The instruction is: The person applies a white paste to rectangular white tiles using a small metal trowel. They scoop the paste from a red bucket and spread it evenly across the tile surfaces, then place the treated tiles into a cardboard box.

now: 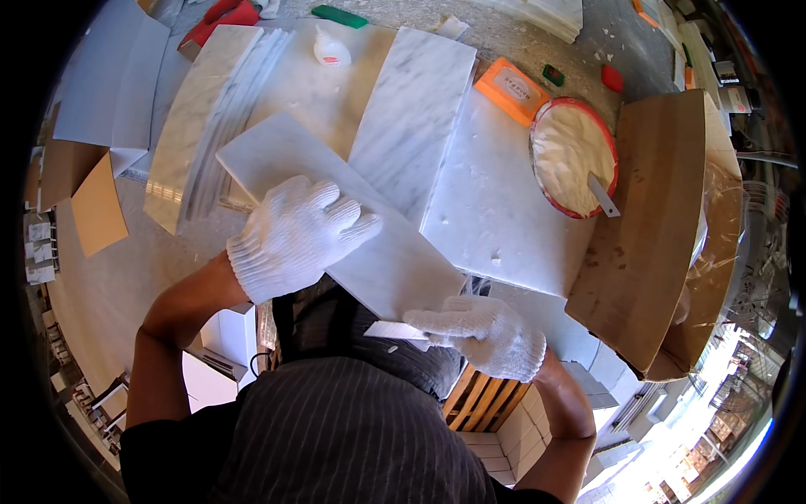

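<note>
Both my hands wear white knitted gloves. My left hand (306, 231) lies across a grey-white marble tile (403, 265), its fingers slightly bent over the face, holding it. The tile slants from upper left down to its near corner above my lap. Low at that near end, my right hand (483, 332) grips a flat scraper, its pale blade (395, 330) sticking out to the left just below the tile's edge. The scraper's handle is hidden in the glove. Beyond the held tile, another veined marble tile (417, 109) lies on the work surface.
On the left stands a stack of marble tiles (197, 126) beside an open carton (109, 84). A white bottle (331, 49) stands at the back. To the right are an orange box (510, 88), a tub of cream paste (571, 155) holding a putty knife (603, 195), and a large cardboard box (642, 218).
</note>
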`<state>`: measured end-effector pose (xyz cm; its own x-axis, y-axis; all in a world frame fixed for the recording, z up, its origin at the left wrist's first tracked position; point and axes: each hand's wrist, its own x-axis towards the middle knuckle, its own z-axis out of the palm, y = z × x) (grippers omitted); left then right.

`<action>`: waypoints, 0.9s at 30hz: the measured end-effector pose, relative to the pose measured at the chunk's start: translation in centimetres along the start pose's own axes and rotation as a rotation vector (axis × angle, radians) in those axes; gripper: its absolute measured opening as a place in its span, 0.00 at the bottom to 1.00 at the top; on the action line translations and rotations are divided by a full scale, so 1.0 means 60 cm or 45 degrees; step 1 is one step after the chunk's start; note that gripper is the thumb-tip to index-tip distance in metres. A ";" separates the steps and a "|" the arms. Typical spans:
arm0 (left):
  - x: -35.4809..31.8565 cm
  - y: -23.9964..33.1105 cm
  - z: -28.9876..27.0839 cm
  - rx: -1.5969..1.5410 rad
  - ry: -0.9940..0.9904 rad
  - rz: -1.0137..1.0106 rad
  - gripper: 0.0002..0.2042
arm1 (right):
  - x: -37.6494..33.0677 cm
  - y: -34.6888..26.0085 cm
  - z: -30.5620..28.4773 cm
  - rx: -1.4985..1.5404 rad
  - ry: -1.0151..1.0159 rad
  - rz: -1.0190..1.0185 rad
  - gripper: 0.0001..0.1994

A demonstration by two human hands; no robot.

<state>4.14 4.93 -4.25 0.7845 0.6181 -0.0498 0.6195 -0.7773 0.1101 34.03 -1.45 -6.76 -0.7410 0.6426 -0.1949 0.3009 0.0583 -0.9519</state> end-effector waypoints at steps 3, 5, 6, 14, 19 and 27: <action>0.007 -0.001 -0.005 0.000 -0.013 0.012 0.20 | -0.003 -0.007 -0.018 0.039 0.016 0.009 0.25; 0.009 0.000 -0.001 0.001 -0.030 0.014 0.21 | 0.014 0.000 -0.013 0.135 0.172 0.059 0.25; 0.011 0.001 -0.001 0.005 -0.039 0.016 0.21 | 0.020 0.002 -0.010 0.183 0.252 0.081 0.24; 0.015 0.002 -0.009 0.022 -0.109 0.012 0.20 | -0.001 -0.010 -0.016 0.033 0.153 0.083 0.25; 0.023 0.001 -0.017 -0.003 -0.159 0.003 0.19 | 0.006 0.010 -0.010 0.157 0.312 -0.023 0.22; 0.065 -0.033 -0.041 0.012 -0.094 0.070 0.17 | -0.084 0.040 -0.030 0.731 0.882 0.196 0.30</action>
<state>5.89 9.15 -2.25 0.8170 0.5645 -0.1174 0.5755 -0.8110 0.1053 39.59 -3.19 -7.61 -0.1356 0.9375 -0.3205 -0.1155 -0.3362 -0.9347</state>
